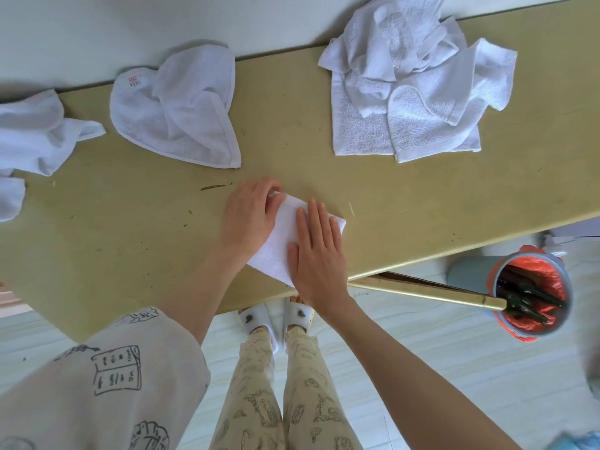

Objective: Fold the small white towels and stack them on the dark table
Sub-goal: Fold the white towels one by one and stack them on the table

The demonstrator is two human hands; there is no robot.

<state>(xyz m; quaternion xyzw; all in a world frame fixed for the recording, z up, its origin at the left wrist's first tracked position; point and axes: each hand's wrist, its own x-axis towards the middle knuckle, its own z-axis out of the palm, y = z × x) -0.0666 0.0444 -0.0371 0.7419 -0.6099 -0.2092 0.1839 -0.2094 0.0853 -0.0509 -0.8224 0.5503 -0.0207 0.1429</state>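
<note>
Head view: our right hand [316, 251] lies flat and our left hand [250, 217] pinches the far corner of the folded towel [285, 237]; it looks soft and light, so we'd lift it by its edges.

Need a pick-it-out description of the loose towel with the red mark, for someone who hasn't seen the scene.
Start at the long olive-tan tabletop and follow its far edge by the pale wall. Left of centre lies a crumpled thin white towel. Only it carries a small red printed mark near its corner; the other white towels show none.
</note>
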